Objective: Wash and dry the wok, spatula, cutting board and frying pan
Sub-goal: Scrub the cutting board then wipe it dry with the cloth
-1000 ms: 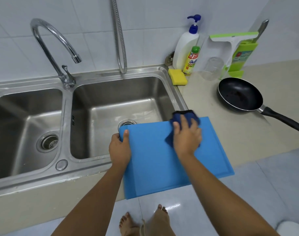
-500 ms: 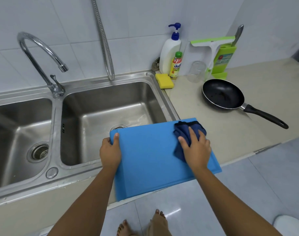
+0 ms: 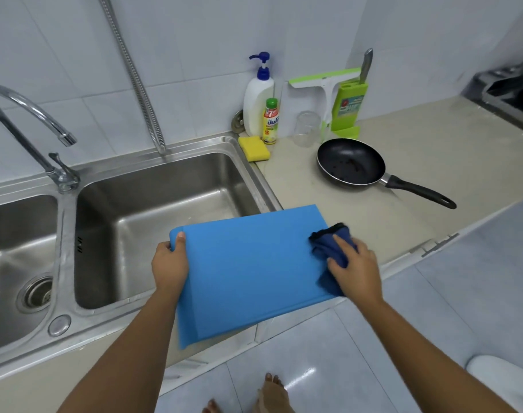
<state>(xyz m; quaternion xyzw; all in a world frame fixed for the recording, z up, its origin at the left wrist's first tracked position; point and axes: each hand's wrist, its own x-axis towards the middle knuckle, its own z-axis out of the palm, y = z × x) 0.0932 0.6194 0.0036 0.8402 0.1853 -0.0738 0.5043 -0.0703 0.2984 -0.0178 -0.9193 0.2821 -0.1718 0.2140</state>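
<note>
Blue cutting board (image 3: 248, 272) held over the near rim of the sink (image 3: 165, 222). Left hand (image 3: 169, 263) grips its left edge; right hand (image 3: 355, 268) presses a dark cloth (image 3: 328, 248) flat at its right edge. Frying pan (image 3: 351, 160), apparently soiled, sits on the counter (image 3: 433, 162) far right.

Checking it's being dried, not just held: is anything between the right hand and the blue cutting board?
Yes. A crumpled dark blue cloth lies under the right hand, at the right edge of the blue plastic cutting board. The left hand grips the board bare.
</note>
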